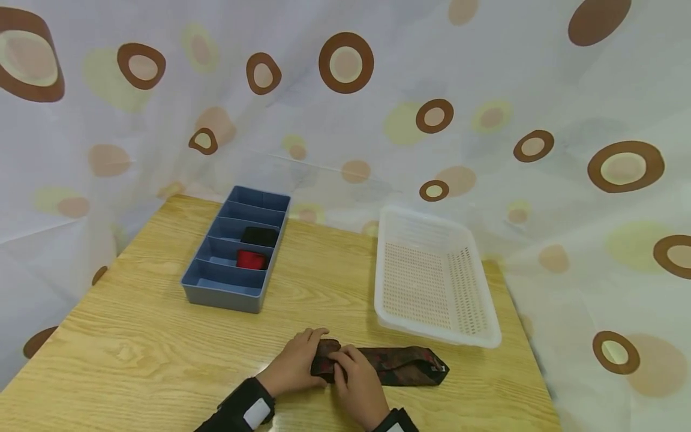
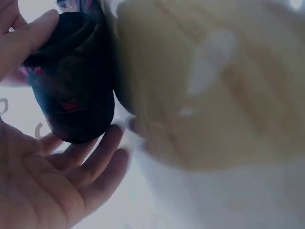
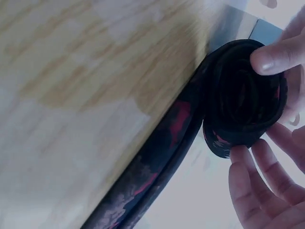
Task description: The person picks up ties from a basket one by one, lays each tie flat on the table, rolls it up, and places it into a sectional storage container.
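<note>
A dark necktie [image 1: 407,366] with red and brown patterning lies near the front of the table, rolled up at its left end. My left hand [image 1: 296,363] holds the far-left side of the roll, fingers around it. From the right, my right hand [image 1: 360,384] grips the same roll with thumb and fingers. In the right wrist view, the spiral of the rolled necktie [image 3: 243,95] shows, with the unrolled length running off to the lower left. The left wrist view shows the roll [image 2: 76,90] from its side, fingertips touching its lower end.
A blue-grey divided box [image 1: 224,299] stands at the back left, with a black item [image 1: 260,236] and a red item [image 1: 251,259] in separate compartments. A white perforated basket [image 1: 382,270] sits at the back right. Patterned sheeting hangs behind the wooden table.
</note>
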The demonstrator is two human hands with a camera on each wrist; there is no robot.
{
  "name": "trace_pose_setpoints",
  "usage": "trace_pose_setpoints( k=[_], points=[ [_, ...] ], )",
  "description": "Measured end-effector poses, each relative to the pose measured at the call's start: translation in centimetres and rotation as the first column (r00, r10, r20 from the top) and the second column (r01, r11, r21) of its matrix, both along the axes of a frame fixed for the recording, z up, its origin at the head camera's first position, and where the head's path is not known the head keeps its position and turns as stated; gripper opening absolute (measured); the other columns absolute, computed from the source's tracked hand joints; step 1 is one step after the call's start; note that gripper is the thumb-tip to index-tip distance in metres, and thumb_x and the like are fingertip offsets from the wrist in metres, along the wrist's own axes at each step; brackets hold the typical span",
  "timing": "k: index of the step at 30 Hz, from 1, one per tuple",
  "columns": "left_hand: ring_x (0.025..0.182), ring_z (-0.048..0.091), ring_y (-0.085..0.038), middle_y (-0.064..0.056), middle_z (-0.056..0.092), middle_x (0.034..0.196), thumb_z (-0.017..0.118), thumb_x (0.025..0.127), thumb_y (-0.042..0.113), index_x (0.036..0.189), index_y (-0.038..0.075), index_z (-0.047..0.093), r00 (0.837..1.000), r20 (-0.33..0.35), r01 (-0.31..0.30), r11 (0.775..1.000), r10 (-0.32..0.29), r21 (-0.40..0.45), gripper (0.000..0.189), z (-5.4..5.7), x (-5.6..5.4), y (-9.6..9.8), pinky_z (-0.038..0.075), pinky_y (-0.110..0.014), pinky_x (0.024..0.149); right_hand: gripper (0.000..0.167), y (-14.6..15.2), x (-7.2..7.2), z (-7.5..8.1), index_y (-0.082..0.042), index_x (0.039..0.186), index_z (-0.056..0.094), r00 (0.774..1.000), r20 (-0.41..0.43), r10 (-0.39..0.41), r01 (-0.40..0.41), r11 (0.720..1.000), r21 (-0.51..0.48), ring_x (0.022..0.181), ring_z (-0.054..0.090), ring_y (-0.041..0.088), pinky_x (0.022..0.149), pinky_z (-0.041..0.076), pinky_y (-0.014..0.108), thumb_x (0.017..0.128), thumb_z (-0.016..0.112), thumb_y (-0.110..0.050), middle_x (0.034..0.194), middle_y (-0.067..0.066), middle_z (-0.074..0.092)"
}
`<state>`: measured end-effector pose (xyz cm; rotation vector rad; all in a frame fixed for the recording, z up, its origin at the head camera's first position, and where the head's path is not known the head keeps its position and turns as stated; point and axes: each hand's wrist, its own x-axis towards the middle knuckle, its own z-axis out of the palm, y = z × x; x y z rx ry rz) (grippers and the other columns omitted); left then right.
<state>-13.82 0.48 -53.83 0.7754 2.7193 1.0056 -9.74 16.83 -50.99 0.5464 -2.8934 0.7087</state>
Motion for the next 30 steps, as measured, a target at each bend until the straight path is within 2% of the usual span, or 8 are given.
trace_pose_setpoints(
  k=[4, 8, 11, 16, 20, 23, 27, 30],
  points=[
    [0.107, 0.058, -0.026, -0.011, 0.055, 0.121, 0.081, 0.071, 0.032, 0.13, 0.005, 0.043, 0.997, 0.08, -0.014, 0.999, 0.011, 0.031, 0.076, 0.4, 0.2, -1.0, 0.049, -0.04, 0.086, 0.017, 0.1, 0.0, 0.4, -0.011, 0.103, 0.069, 0.997, 0.074, -0.021, 0.023, 0.999, -0.025, 0.083, 0.062, 0.014, 0.066, 0.051, 0.025, 0.091, 0.058, -0.008, 0.098, 0.0, 0.061],
    [0.103, 0.058, -0.026, -0.011, 0.056, 0.116, 0.083, 0.069, 0.029, 0.127, 0.005, 0.045, 1.0, -0.001, -0.017, 1.0, 0.017, 0.003, 0.074, 1.7, 0.3, -1.4, 0.049, -0.039, 0.084, 0.018, 0.0, 0.0, 0.6, -0.008, 0.105, 0.068, 0.984, 0.179, -0.009, 0.024, 0.996, -0.082, 0.091, 0.065, 0.021, 0.072, 0.054, 0.03, 0.092, 0.056, -0.008, 0.102, 0.005, 0.066],
    [0.102, 0.055, -0.025, -0.009, 0.056, 0.115, 0.085, 0.067, 0.027, 0.123, 0.005, 0.048, 0.998, -0.066, 0.003, 0.999, -0.006, -0.05, 0.071, 2.8, 0.4, -1.4, 0.049, -0.037, 0.084, 0.018, -0.1, 0.0, 0.5, -0.004, 0.105, 0.067, 0.968, 0.25, 0.011, 0.021, 0.992, -0.125, 0.092, 0.066, 0.023, 0.072, 0.054, 0.031, 0.092, 0.056, -0.008, 0.103, 0.01, 0.068],
    [0.098, 0.05, -0.02, -0.006, 0.056, 0.116, 0.085, 0.066, 0.016, 0.119, 0.007, 0.053, 0.993, -0.092, 0.06, 0.994, -0.069, -0.096, 0.063, 3.8, 0.5, -1.2, 0.048, -0.032, 0.084, 0.018, -0.1, 0.0, 0.7, -0.003, 0.102, 0.068, 0.957, 0.289, 0.014, 0.022, 0.992, -0.122, 0.092, 0.065, 0.024, 0.074, 0.054, 0.033, 0.093, 0.054, -0.01, 0.101, 0.01, 0.068],
    [0.094, 0.05, -0.018, -0.003, 0.058, 0.11, 0.085, 0.064, 0.013, 0.113, 0.009, 0.057, 0.991, -0.119, 0.055, 0.992, -0.068, -0.113, 0.056, 4.0, 0.6, -0.8, 0.048, -0.03, 0.082, 0.017, 0.0, 0.2, 0.7, -0.005, 0.103, 0.067, 0.972, 0.235, -0.017, 0.039, 0.995, -0.088, 0.088, 0.063, 0.021, 0.07, 0.052, 0.03, 0.093, 0.056, -0.012, 0.098, 0.006, 0.064],
    [0.092, 0.049, -0.017, -0.002, 0.058, 0.106, 0.085, 0.064, 0.012, 0.109, 0.011, 0.059, 0.988, -0.142, 0.049, 0.991, -0.067, -0.126, 0.052, 4.0, 0.7, -0.3, 0.048, -0.029, 0.082, 0.017, 0.1, 0.4, 0.5, -0.008, 0.105, 0.065, 0.994, 0.11, -0.02, 0.031, 0.995, -0.098, 0.085, 0.06, 0.016, 0.066, 0.05, 0.024, 0.089, 0.061, -0.009, 0.099, 0.003, 0.06],
    [0.09, 0.046, -0.014, -0.001, 0.058, 0.105, 0.083, 0.069, 0.013, 0.107, 0.012, 0.058, 0.981, -0.168, 0.072, 0.988, -0.094, -0.133, 0.045, 3.9, 0.8, 0.3, 0.046, -0.026, 0.08, 0.022, 0.0, 0.6, 0.0, -0.008, 0.107, 0.065, 0.995, -0.062, 0.084, -0.089, 0.992, -0.092, 0.089, 0.06, 0.014, 0.071, 0.052, 0.023, 0.084, 0.066, -0.006, 0.104, 0.003, 0.057],
    [0.094, 0.044, -0.014, -0.004, 0.057, 0.113, 0.08, 0.072, 0.014, 0.119, 0.009, 0.055, 0.98, -0.151, 0.111, 0.986, -0.129, -0.122, 0.053, 3.6, 0.8, 0.5, 0.046, -0.024, 0.08, 0.021, -0.2, 0.7, -0.1, -0.006, 0.106, 0.066, 0.986, -0.101, 0.132, -0.137, 0.99, -0.041, 0.088, 0.059, 0.013, 0.07, 0.051, 0.021, 0.084, 0.066, -0.007, 0.104, 0.003, 0.057]
  ],
)
